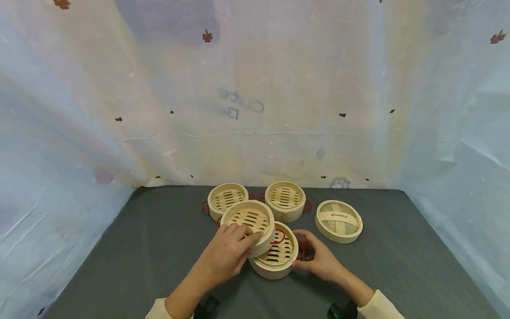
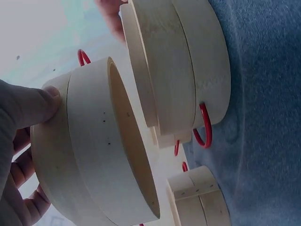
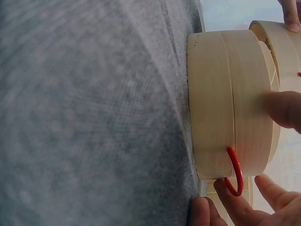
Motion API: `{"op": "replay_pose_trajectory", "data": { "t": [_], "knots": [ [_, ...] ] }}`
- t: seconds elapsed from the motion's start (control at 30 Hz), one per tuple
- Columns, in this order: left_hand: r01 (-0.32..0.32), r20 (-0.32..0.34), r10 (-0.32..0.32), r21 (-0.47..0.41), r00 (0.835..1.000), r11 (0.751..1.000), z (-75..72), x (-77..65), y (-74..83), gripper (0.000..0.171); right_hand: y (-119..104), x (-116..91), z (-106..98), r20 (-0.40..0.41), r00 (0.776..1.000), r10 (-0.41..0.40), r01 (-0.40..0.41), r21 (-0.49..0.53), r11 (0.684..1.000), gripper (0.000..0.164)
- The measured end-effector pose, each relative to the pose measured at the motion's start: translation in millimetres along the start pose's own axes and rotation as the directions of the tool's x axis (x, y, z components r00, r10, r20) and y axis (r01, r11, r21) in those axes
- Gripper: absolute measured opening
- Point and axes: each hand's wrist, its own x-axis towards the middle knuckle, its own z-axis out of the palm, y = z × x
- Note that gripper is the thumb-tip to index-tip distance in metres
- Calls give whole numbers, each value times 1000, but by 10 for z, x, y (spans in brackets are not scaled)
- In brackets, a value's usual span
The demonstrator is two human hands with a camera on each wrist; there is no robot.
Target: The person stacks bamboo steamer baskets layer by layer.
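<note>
My left hand grips a round bamboo steamer basket with red handles, thumb over its rim and fingers round the far side. In the left wrist view this basket is tilted and raised, its hollow underside partly showing. Below and to its right, a second steamer basket sits on the table, overlapped by the raised one. My right hand holds that second basket at its right side. In the right wrist view, the thumb lies at its upper rim and the fingers are around its red handle.
Two more slatted steamer baskets, one at back left and one at back centre, stand on the dark grey table. A woven bamboo lid lies to the right. A pale sheet hangs behind the table.
</note>
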Motion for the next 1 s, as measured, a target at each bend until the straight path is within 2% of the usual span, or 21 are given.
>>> {"op": "replay_pose_trajectory", "data": {
  "t": [0.2, 0.53, 1.0],
  "knots": [
    [-17, -1, 17, -4, 1000, 1000, 41, 45, 37, 41, 8, 7, 0, 2, 1000, -10, 10, 10, 1000, 75],
    [-49, 58, 47, 42, 997, 998, 115, 119, 130, 43, 37, 9, 17, 6, 1000, -15, 15, 16, 1000, 74],
    [-50, 68, 46, 61, 997, 997, 182, 222, 271, 30, 24, -5, 8, 3, 1000, -18, 18, 15, 1000, 75]
  ]
}}
